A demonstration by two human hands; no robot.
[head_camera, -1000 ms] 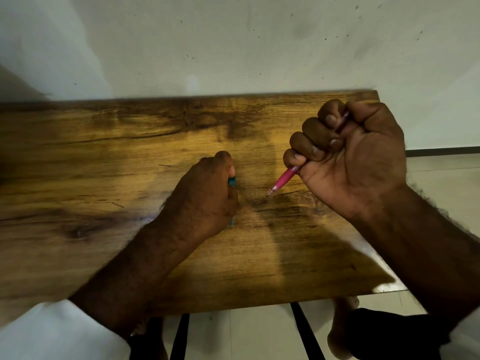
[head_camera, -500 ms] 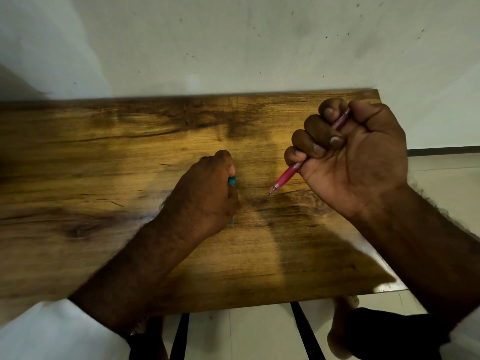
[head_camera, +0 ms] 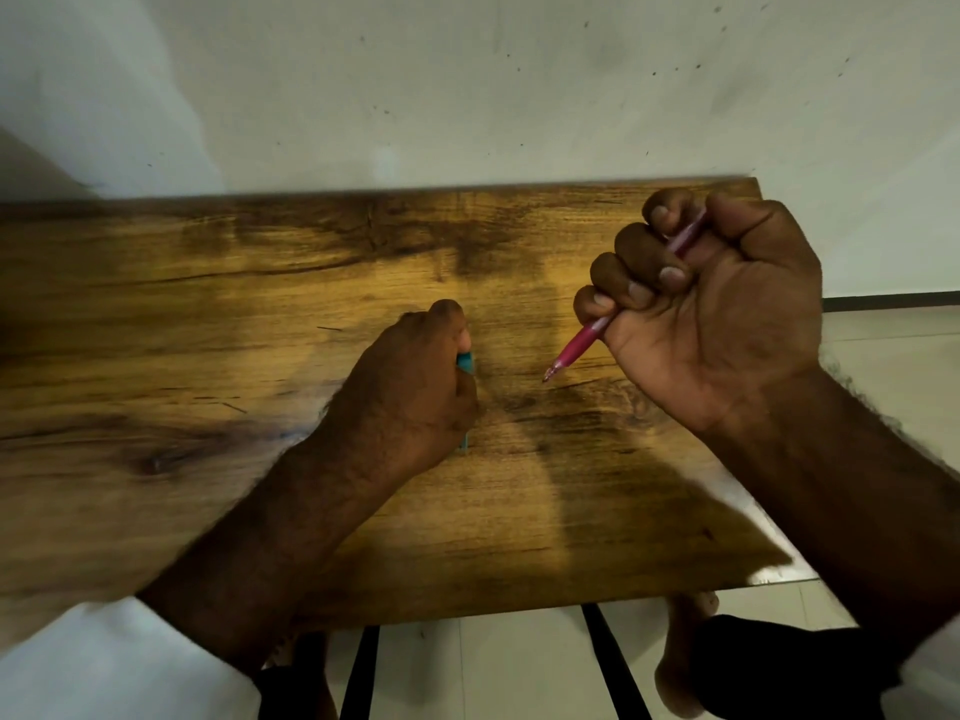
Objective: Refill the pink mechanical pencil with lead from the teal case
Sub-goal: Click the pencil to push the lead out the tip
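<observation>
Now, the right hand (head_camera: 727,314) is fisted round the pink mechanical pencil (head_camera: 576,348), all four fingers wrapped. Its tip points down toward the teal case (head_camera: 465,361) and hangs just right of it. The left hand (head_camera: 410,387) covers that case with fingers curled over it, so only a teal sliver shows at the top and another below the palm. It seems pressed to the wooden table (head_camera: 208,330); I can't tell whether it's open. The pencil looks light, stiff, smooth plastic. A fist seems clumsy for this, and a pinch near the cap end would likely suit better. The case is probably small and slick, best held by its long edges. The leads inside should be brittle, so gently.
</observation>
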